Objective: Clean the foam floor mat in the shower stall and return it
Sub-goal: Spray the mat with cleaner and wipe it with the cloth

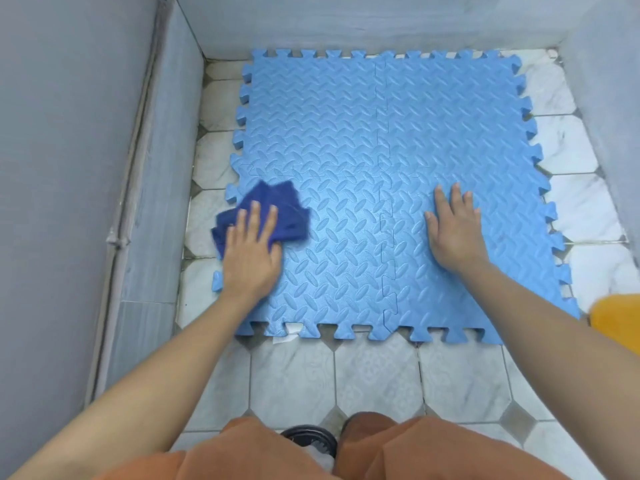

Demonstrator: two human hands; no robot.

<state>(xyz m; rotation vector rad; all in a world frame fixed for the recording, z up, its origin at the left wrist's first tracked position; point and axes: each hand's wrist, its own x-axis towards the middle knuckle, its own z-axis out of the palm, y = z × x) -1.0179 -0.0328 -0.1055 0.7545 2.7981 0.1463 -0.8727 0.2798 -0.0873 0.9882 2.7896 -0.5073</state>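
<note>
A light blue foam mat (367,133) of interlocked puzzle tiles lies flat on the tiled shower floor. My left hand (251,252) presses a dark blue cloth (291,213) onto the mat's near left part, fingers spread over the cloth. My right hand (455,230) rests flat on the mat's near right part, fingers apart and nothing in it.
Grey walls (69,168) close in the stall at left, back and right. White marble-look floor tiles (374,379) lie between the mat and my knees. An orange object (616,320) sits at the right edge. A dark round object (308,439) shows between my knees.
</note>
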